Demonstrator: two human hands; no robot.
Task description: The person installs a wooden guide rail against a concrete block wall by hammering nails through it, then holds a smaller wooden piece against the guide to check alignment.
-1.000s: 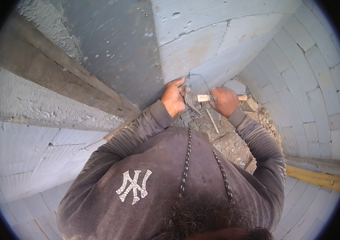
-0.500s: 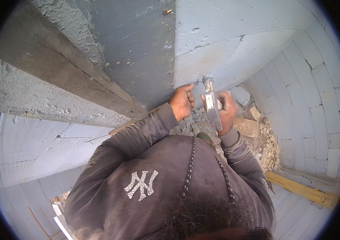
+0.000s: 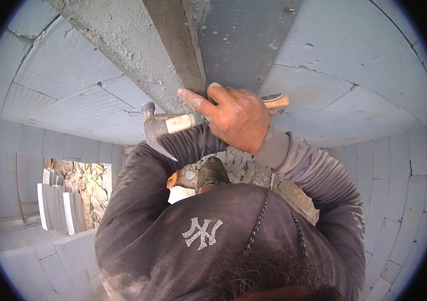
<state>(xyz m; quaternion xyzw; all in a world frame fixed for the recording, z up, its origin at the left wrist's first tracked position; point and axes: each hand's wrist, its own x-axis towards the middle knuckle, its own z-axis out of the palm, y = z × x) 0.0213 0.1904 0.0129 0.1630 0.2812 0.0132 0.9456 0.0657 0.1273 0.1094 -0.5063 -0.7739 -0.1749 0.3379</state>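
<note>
My right hand [image 3: 241,118] is closed around the handle of a claw hammer [image 3: 157,128], with its index finger stretched out to the left. The hammer lies sideways across my sleeves, its metal head on the left with the claw curving down. The handle's wooden end shows right of my knuckles. My left forearm [image 3: 191,143] reaches up beneath the hammer. My left hand is hidden behind the right one, so its fingers cannot be made out. Just beyond my hands stands a timber plank [image 3: 180,40] against a rough plastered strip [image 3: 130,47].
A smooth dark grey panel [image 3: 243,40] stands beside the plank, with a pale block wall [image 3: 344,55] to its right. Broken rubble [image 3: 243,165] lies below my arms. At the left, pale slabs [image 3: 55,200] lean near an opening. Thin wire [image 3: 287,118] sticks out by the wall.
The hammer has swung from upright on the right to lying sideways, its head now at the left. My right hand has crossed over the left, and the view has turned.
</note>
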